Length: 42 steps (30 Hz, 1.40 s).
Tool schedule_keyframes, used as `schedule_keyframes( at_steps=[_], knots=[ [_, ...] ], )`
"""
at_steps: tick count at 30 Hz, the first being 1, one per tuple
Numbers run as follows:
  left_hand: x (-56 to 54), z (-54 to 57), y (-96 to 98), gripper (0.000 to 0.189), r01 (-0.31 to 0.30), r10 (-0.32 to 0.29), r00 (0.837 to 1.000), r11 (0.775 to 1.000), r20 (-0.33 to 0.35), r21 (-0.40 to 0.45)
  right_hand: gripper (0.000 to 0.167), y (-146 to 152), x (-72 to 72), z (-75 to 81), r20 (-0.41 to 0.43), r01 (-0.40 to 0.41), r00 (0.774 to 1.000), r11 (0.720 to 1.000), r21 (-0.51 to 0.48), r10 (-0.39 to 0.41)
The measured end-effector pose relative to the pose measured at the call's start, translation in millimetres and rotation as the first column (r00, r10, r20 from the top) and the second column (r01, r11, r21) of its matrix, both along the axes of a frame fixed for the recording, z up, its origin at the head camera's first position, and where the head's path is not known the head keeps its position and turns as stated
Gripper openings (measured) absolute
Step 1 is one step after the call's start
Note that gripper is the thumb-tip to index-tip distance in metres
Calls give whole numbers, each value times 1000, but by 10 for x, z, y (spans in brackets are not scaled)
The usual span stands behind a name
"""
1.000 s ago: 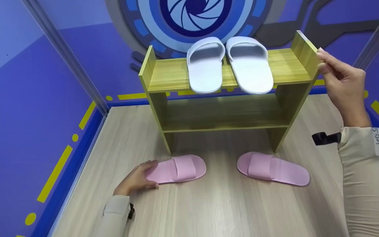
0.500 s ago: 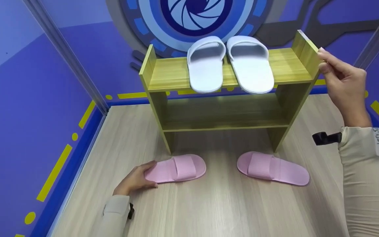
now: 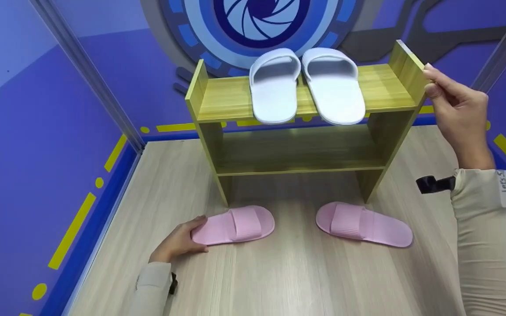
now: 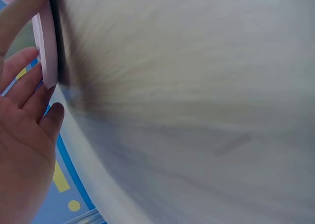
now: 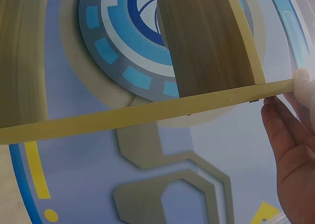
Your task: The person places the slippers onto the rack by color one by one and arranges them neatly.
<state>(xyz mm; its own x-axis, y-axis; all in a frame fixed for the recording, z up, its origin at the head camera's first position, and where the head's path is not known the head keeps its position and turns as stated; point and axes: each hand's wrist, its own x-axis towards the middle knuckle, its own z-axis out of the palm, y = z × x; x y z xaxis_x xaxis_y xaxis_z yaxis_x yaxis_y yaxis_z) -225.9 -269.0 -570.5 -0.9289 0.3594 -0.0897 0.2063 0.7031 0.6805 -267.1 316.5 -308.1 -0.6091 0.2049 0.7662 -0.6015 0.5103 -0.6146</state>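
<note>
1. Thumb and fingers of the left hand (image 3: 178, 240) hold the heel of one pink slipper (image 3: 235, 225) on the floor (image 3: 279, 281).
2. The right hand (image 3: 463, 115) pinches the wooden rack (image 3: 297, 150).
3. The second slipper (image 3: 365, 224) lies apart; two white slippers (image 3: 275, 101) sit atop the rack.

Pink slippers (image 3: 247, 224), white slides (image 3: 275, 102), yellowish wood-grained rack (image 3: 301, 151), blue-and-yellow wall (image 3: 37, 153)

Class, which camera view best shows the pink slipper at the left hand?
The head view: it shows the pink slipper from above, nearly whole, strap included, with the left hand gripping one end. The left wrist view shows mainly a strip of its edge; the right wrist view shows none of it.
</note>
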Motion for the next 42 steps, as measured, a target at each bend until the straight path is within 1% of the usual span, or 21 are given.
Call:
schedule_keyframes(
  at_steps=[1, 3, 4, 8, 12, 15, 20, 26, 33, 38, 42],
  knots=[
    [3, -4, -5, 90, -2, 2, 1000, 1000, 4, 0, 26, 0, -1, 0, 7, -5, 1000, 1000, -19, 5],
    [5, -11, -13, 90, -6, 6, 1000, 1000, 6, 5, 26, 1, -5, 0, 9, -2, 1000, 1000, -16, 2],
    [5, -17, -16, 90, -6, 6, 1000, 1000, 3, 8, 26, 2, -5, 0, 2, 6, 1000, 1000, 4, -6],
    [11, -23, -27, 89, -9, 9, 1000, 1000, -20, 20, 26, 1, -1, 6, 10, 5, 1000, 1000, -6, -4],
    [25, -11, -36, 90, -20, 21, 999, 1000, -25, 16, 26, -5, 9, 14, 38, -18, 999, 998, -67, 21],
    [24, 2, -42, 90, -19, 19, 999, 1000, -37, 14, 26, -2, 18, 20, 42, -15, 999, 998, -67, 18],
    [20, 11, -58, 89, -5, 7, 998, 999, -58, 36, 26, -1, 14, 23, 45, -7, 999, 998, -61, 10],
    [16, 20, -67, 88, -12, 15, 999, 998, -53, 61, 26, -1, 3, 14, 44, -12, 999, 998, -65, 15],
    [20, 59, -48, 87, -32, 38, 998, 992, -45, 124, 26, -7, -4, 7, 10, 23, 1000, 1000, -3, -23],
    [24, 70, -32, 84, -60, 65, 997, 985, -28, 160, 25, 2, -8, 8, 29, 7, 1000, 999, -39, -6],
    [31, 87, -20, 82, -87, 92, 996, 978, -17, 187, 25, 0, -6, 8, 29, 9, 1000, 999, -34, -8]
  ],
)
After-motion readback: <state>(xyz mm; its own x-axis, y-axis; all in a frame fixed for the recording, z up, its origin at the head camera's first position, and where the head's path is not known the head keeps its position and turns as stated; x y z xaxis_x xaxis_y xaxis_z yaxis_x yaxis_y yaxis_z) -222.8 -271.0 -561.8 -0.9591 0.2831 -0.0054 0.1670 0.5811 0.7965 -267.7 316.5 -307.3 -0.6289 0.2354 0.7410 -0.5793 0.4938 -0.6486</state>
